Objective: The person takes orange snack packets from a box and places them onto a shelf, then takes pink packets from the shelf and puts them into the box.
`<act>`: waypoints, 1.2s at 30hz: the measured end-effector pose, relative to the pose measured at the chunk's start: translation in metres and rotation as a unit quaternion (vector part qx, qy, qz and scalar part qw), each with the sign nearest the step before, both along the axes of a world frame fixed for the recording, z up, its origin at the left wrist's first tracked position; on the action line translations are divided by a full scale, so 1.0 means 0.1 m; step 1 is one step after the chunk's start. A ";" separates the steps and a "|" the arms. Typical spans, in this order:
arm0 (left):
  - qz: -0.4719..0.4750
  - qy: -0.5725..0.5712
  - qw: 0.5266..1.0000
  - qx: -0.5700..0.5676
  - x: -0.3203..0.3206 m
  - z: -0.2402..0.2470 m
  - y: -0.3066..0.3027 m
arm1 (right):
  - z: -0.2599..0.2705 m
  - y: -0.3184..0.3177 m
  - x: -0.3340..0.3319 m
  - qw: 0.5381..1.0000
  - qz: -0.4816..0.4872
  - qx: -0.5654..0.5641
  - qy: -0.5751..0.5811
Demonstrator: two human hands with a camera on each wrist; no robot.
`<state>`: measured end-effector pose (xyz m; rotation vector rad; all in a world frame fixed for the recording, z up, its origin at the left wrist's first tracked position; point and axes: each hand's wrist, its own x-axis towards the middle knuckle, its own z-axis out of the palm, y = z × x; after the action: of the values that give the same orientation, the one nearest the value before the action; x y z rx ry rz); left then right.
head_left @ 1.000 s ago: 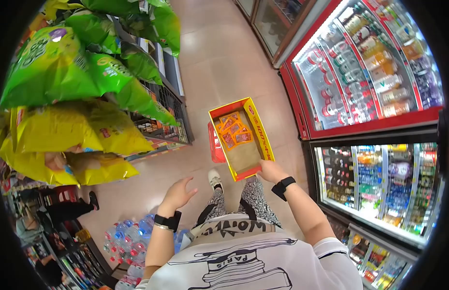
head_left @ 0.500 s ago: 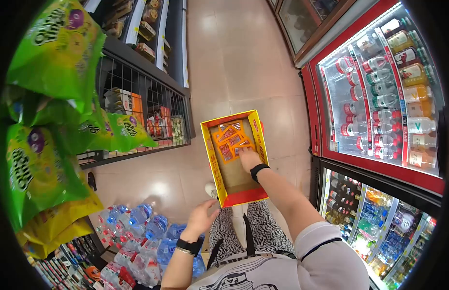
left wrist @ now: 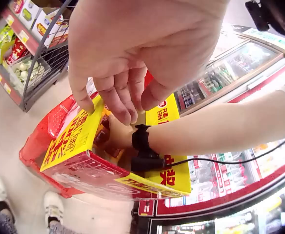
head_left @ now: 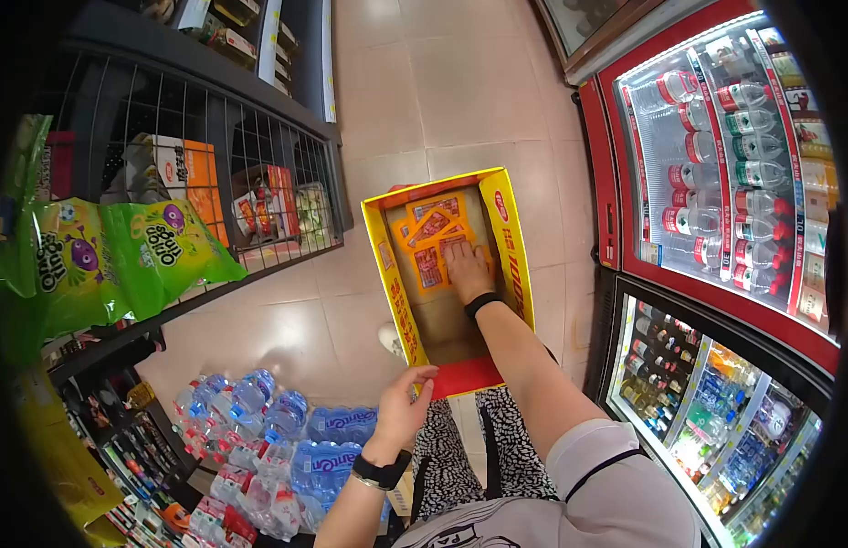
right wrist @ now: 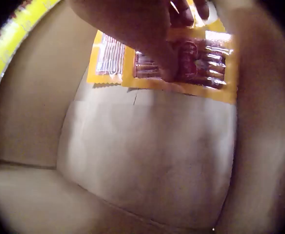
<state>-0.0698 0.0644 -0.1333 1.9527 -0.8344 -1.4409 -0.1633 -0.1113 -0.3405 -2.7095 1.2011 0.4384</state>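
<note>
Right hand (head_left: 467,269) lies released, fingers straight, on orange packets (head_left: 430,226) inside the yellow-red carton (head_left: 513,256). Left hand (head_left: 404,402), loosely curled, touches its near left corner, grasping nothing.

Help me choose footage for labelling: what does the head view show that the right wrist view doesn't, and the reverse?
Head only: the whole yellow box, the left hand at its near corner, the bottled-water packs and the drinks fridges. Right wrist only: the crease lines in the box's cardboard floor and the print on the orange packets. Both: the right hand resting on those packets.
</note>
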 end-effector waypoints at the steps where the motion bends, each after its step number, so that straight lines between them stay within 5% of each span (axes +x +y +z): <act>1: 0.030 0.014 0.999 -0.004 0.00 -0.01 0.01 | -0.01 0.01 -0.01 1.000 0.002 0.002 0.002; 7: 0.039 0.014 0.999 -0.013 0.02 0.06 -0.04 | 0.20 0.02 -0.04 0.999 0.015 -0.028 0.037; 9: 0.061 0.013 0.998 -0.011 0.02 0.06 -0.05 | 0.33 0.04 -0.02 0.982 -0.105 0.152 -0.040; 13: 0.199 0.073 0.977 -0.025 0.04 0.04 -0.11 | 0.95 0.06 -0.10 0.946 -0.184 0.188 -0.192; 14: 0.201 0.071 0.977 -0.025 0.05 0.05 -0.14 | 1.05 0.08 -0.13 0.840 -0.259 0.360 -0.312; 15: 0.216 0.112 0.969 -0.039 0.07 0.06 -0.18 | 1.17 0.11 -0.15 0.683 -0.319 0.511 -0.413; 17: 0.230 0.151 0.960 -0.052 0.08 0.09 -0.22 | 1.58 0.13 -0.16 0.562 -0.305 0.642 -0.424; 19: 0.265 0.268 0.922 -0.093 0.07 0.10 -0.24 | 1.86 0.22 -0.14 0.549 -0.251 0.689 -0.400; 23: 0.224 0.343 0.910 0.068 0.16 0.11 -0.13 | 1.90 0.45 -0.08 0.581 -0.210 0.656 -0.434; 25: 0.256 0.367 0.892 0.058 0.15 0.08 -0.10 | 1.77 0.36 -0.05 0.697 -0.208 0.567 -0.388; 28: 0.284 0.370 0.882 0.063 0.18 0.13 -0.10 | 1.41 0.13 0.09 0.788 -0.323 0.375 -0.365; 30: 0.291 0.360 0.884 0.056 0.19 0.14 -0.04 | 0.94 0.04 0.14 0.863 -0.295 0.212 -0.351; 36: 0.351 0.322 0.878 0.040 0.17 0.12 0.11 | 0.37 -0.06 0.31 0.951 -0.235 0.118 -0.162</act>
<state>-0.0533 0.0757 -0.1211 1.4176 0.2302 -1.4944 -0.1325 -0.1170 -0.3039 -2.0945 1.5143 0.0606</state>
